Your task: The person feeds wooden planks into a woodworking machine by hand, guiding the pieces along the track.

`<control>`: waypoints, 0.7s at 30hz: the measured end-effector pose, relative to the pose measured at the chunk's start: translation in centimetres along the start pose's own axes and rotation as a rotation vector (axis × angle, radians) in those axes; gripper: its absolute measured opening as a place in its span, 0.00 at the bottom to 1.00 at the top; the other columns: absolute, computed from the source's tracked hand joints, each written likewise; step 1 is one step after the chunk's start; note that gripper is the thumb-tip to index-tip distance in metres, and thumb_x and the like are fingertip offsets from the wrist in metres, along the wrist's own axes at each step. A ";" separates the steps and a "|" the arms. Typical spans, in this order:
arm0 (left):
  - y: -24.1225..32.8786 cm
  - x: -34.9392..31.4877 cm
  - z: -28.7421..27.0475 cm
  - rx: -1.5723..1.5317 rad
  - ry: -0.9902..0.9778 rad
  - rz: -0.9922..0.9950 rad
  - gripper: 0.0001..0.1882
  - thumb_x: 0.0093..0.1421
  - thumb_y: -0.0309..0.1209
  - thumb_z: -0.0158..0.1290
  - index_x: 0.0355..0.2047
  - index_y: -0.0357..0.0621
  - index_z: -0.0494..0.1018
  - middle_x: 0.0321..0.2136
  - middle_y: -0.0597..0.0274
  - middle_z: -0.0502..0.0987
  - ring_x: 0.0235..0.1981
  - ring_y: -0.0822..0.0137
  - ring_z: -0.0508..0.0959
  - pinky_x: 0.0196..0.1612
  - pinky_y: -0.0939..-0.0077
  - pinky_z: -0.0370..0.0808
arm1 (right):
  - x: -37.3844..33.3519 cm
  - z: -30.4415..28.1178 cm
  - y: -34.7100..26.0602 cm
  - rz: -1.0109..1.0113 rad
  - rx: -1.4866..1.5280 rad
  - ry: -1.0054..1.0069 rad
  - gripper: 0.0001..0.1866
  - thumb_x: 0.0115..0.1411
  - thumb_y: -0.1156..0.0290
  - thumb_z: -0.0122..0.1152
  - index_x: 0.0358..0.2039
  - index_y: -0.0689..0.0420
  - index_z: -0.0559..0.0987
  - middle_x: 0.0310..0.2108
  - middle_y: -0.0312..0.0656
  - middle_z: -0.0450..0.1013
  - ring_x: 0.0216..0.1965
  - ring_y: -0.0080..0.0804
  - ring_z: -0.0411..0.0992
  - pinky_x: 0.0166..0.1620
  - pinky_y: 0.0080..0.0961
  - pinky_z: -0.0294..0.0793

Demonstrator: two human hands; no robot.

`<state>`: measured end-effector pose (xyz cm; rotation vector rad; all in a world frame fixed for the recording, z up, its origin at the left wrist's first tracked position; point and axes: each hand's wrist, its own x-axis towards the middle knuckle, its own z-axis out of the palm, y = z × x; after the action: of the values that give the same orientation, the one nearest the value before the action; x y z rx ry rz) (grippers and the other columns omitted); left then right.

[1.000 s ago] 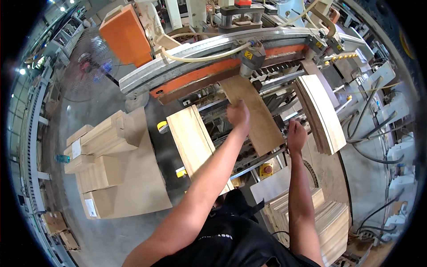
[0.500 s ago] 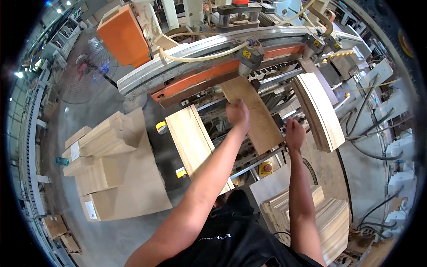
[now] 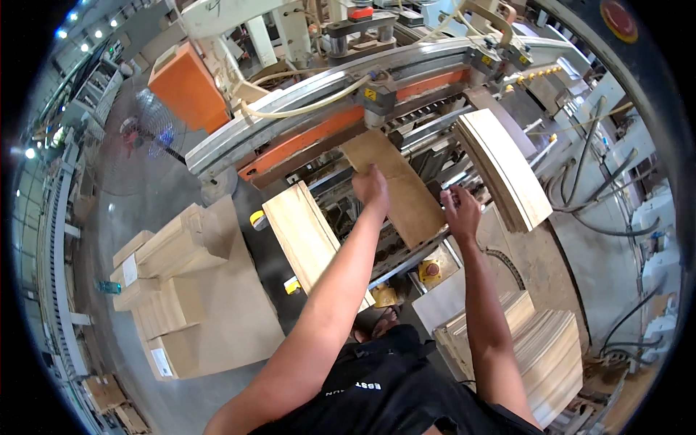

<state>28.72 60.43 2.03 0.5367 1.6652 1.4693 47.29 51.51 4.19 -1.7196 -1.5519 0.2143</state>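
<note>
A flat brown wooden board (image 3: 406,199) lies slantwise across the machine bed, under the metal beam. At its left long edge, my left hand (image 3: 372,187) is closed with the thumb raised over the board's top; the fingers curl at the edge and are partly hidden. My right hand (image 3: 462,212) hovers by the board's right edge, close to a small dark block. Its fingers are apart and nothing shows in them. To the left of the board rests a pale wooden stack (image 3: 304,235), and to the right stands a stack of curved boards (image 3: 504,170).
A metal beam with an orange strip (image 3: 304,148) spans the far side, with a press cylinder (image 3: 378,101) over the board. More boards (image 3: 540,355) are piled at lower right. A yellow-based red button (image 3: 430,270) sits near me. Wooden pieces (image 3: 174,246) lie on cardboard at left.
My right hand's fingers have spread from a closed pose beside the board. The left hand stays at the board's edge. The whole view has shifted slightly.
</note>
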 end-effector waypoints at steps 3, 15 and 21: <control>-2.3 3.0 -0.2 -0.020 0.025 0.075 0.21 0.57 0.39 0.55 0.37 0.28 0.72 0.36 0.39 0.78 0.39 0.44 0.78 0.41 0.58 0.72 | -3.3 1.9 -1.8 -0.082 0.096 -0.017 0.30 0.49 0.53 0.66 0.49 0.58 0.75 0.58 0.52 0.64 0.59 0.52 0.61 0.62 0.44 0.54; -2.1 2.7 -0.6 -0.038 -0.031 0.128 0.24 0.58 0.42 0.54 0.40 0.26 0.70 0.41 0.38 0.76 0.42 0.46 0.77 0.42 0.60 0.73 | -7.5 0.9 -5.9 -0.068 -0.042 -0.354 0.54 0.32 0.51 0.74 0.63 0.45 0.61 0.67 0.44 0.49 0.69 0.43 0.40 0.66 0.58 0.31; -0.9 1.5 -7.1 0.526 -0.259 0.314 0.32 0.57 0.39 0.55 0.53 0.27 0.59 0.44 0.36 0.74 0.46 0.41 0.74 0.50 0.55 0.70 | -7.7 1.7 -7.0 -0.099 -0.118 -0.311 0.51 0.35 0.60 0.72 0.62 0.46 0.60 0.67 0.42 0.49 0.69 0.41 0.43 0.65 0.59 0.37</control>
<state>22.35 57.09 0.50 1.2695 1.8085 1.0933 39.09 44.83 4.70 -1.7570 -1.9043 0.3598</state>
